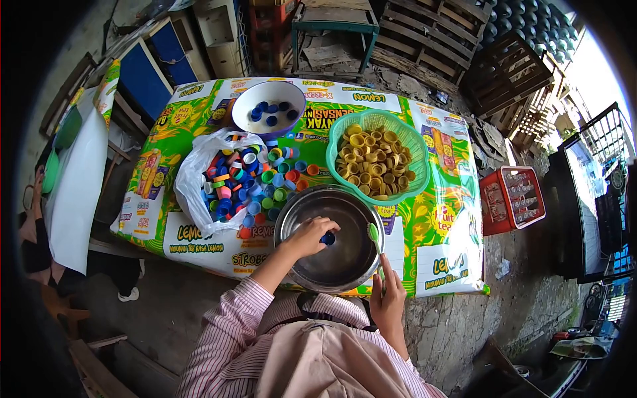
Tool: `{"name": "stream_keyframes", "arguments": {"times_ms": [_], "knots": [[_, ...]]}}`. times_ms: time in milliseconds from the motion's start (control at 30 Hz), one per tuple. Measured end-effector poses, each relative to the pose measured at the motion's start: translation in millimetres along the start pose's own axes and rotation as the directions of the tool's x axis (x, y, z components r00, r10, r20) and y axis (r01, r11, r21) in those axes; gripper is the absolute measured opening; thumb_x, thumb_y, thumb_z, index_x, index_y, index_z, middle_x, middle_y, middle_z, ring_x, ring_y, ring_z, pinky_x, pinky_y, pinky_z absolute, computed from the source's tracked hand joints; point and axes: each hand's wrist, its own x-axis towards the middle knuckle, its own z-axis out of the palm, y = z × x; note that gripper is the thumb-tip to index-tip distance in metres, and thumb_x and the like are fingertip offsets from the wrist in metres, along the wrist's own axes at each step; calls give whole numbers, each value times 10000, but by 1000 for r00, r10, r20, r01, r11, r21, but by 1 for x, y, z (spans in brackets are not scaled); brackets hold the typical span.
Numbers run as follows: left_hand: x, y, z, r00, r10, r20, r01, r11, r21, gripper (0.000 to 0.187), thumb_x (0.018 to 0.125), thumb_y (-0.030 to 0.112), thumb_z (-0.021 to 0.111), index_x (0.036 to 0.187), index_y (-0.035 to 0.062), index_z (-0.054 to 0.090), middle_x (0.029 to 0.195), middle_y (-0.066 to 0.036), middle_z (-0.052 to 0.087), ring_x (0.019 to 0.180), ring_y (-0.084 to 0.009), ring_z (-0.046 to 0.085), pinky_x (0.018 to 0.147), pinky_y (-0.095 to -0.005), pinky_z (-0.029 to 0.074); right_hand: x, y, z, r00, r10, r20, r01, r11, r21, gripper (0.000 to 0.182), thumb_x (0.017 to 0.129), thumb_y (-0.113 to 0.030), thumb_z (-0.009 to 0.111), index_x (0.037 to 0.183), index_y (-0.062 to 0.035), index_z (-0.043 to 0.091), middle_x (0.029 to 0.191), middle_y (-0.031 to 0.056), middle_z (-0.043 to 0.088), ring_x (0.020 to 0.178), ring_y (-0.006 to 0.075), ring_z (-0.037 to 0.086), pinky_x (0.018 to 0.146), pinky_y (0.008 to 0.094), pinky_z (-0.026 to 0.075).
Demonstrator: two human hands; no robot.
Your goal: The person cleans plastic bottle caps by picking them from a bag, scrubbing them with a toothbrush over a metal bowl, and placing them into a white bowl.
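Observation:
My left hand (310, 237) reaches over a metal basin (352, 273), its fingers closed on a dark blue bottle cap (328, 238). At the basin's right rim, my right hand (387, 292) grips a green toothbrush (375, 236) by the handle, with the white bristle head pointing up and away from me. Loose coloured caps (279, 184) lie left of the basin, spilling from a white plastic bag (194, 188). Behind the basin, a green basket (420, 159) holds many yellow caps (373, 159). Several dark blue caps (271, 120) sit in a white bowl (244, 106).
A table (434, 229) with a bright printed cover carries everything. On the floor to its right stands a red crate (490, 199) of bottles. Wooden pallets (424, 40) and a small bench (335, 16) are behind. Another person's hand (38, 179) shows at the far left.

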Motion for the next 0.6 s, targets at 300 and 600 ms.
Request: {"name": "stream_keyframes", "arguments": {"times_ms": [300, 600], "knots": [[2, -1, -1, 1000, 12, -9, -13, 994, -111, 427, 631, -23, 663, 1036, 55, 550, 1020, -107, 571, 991, -279, 549, 856, -355, 443, -1, 8, -1, 987, -129, -93, 128, 992, -20, 435, 823, 7, 506, 1251, -51, 459, 864, 188, 577, 701, 344, 588, 590, 389, 460], [-12, 10, 3, 971, -240, 5, 192, 766, -613, 367, 866, 38, 526, 1222, -4, 446, 1074, -71, 548, 952, -92, 541, 773, -233, 462, 7, 2, 4, 984, 45, 173, -58, 996, 73, 453, 842, -8, 493, 1286, -46, 408, 1062, 258, 562, 897, 401, 581, 736, 386, 468]]}}
